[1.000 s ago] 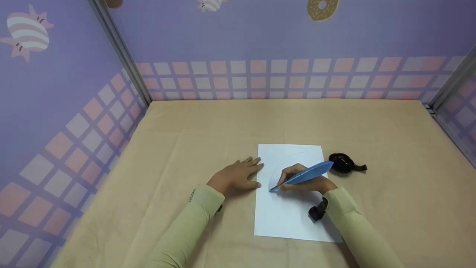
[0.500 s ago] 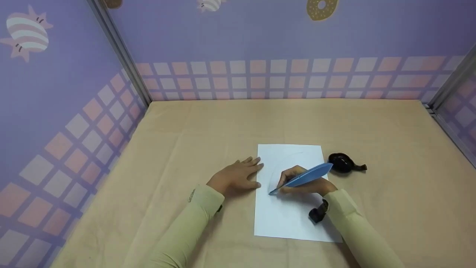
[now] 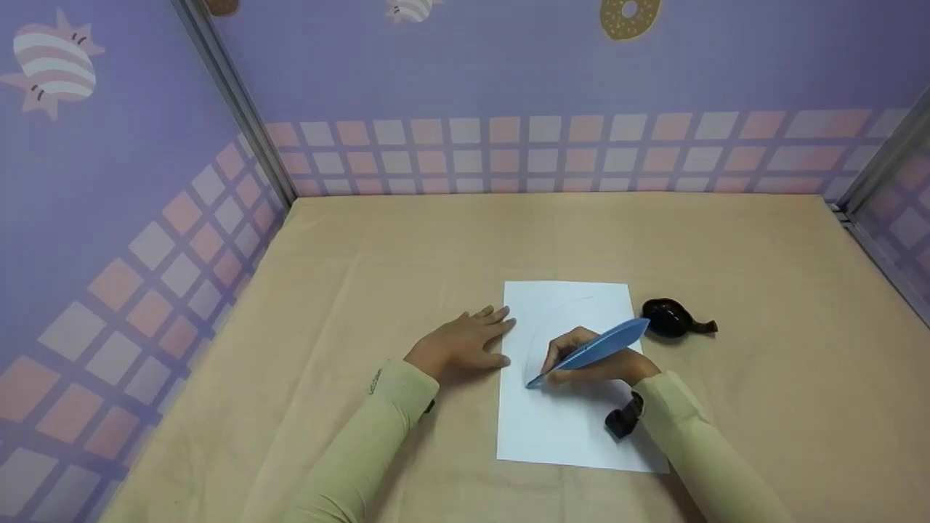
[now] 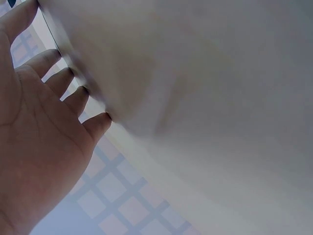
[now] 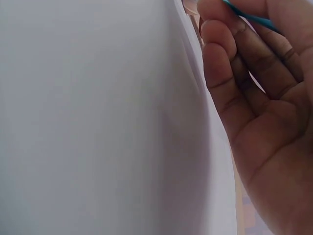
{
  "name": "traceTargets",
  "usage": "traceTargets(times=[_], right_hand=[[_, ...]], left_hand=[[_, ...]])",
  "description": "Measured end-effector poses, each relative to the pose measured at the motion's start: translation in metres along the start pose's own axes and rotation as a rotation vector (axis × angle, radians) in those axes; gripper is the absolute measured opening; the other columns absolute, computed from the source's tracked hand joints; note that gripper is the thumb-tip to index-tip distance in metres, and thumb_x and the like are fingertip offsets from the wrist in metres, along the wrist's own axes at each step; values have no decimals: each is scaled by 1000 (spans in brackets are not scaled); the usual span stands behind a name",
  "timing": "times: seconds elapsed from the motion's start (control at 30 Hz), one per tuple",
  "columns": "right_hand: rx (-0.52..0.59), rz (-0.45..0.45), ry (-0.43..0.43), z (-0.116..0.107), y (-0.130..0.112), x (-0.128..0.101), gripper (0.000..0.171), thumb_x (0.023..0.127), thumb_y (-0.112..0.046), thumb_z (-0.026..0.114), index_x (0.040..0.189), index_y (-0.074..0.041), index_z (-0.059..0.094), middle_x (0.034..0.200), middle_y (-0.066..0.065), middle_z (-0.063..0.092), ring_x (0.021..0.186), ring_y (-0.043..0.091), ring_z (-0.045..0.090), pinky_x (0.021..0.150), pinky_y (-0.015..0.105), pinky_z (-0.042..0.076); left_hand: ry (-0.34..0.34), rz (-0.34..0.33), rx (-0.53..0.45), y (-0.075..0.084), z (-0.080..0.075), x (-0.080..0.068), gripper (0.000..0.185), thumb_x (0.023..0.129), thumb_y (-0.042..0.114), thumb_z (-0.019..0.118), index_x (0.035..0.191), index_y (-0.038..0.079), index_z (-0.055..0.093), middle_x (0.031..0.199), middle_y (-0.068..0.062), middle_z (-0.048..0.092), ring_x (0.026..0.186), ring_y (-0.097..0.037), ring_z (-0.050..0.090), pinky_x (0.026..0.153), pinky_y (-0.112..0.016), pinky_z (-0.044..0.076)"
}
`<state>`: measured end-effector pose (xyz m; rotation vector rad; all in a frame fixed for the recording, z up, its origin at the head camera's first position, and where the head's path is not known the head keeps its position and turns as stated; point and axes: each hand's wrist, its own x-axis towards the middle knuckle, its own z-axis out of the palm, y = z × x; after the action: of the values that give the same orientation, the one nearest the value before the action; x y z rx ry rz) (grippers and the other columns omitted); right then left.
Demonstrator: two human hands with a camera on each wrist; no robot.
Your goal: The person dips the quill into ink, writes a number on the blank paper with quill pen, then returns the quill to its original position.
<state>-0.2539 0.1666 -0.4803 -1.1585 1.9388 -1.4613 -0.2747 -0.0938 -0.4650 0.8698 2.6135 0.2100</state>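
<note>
In the head view, my right hand [image 3: 616, 365] pinches a blue feather-shaped pen [image 3: 607, 344] between thumb and fingers, its tip low at the left part of a white sheet of paper [image 3: 552, 428]. A faint curved line [image 3: 532, 343] runs from the upper part of the sheet down to the tip. In the right wrist view, a sliver of the pen [image 5: 257, 19] shows between thumb and curled fingers. My left hand [image 3: 461, 345] lies with fingers spread, fingertips on the sheet's left edge; the left wrist view shows this hand [image 4: 44, 122] holding nothing.
Beside the sheet's upper right corner lies a small black dish with a short handle [image 3: 667, 318]. A black wrist camera [image 3: 623, 421] hangs under the right cuff over the paper. Beige cloth [image 3: 407, 254] covers the table, with patterned walls [image 3: 508, 73] behind and at the sides.
My right hand and the feather pen have slid slightly down the sheet, towards the body, and the curved line reaches lower. The left hand has stayed in place.
</note>
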Motion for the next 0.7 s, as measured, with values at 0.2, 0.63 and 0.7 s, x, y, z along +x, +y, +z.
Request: traceTargets(times=[0.2,0.63,0.7], right_hand=[[32,32,-12,1,0,-2,13,85,-1,69,93,9,68,91,24,70,83,2,63,76,17,48],[31,20,-38,3,-2,-5,12,84,1,69,94,8,68,91,22,70,85,2,64,78,17,48],[32,14,-38,4,-3,-5,12,84,-1,70,93,8,68,90,20,71,84,2,63,77,17,48]], left_hand=[[6,-4,-2,0,0,0,72,94,55,47,154,25,22,162,7,10,151,-18,7,122,-46,12],[19,-4,-1,1,1,-1,71,94,54,47,154,26,22,162,7,12,151,-17,7,122,-46,13],[19,4,-3,1,1,-1,70,94,53,48,154,26,23,162,7,12,151,-17,7,122,-46,13]])
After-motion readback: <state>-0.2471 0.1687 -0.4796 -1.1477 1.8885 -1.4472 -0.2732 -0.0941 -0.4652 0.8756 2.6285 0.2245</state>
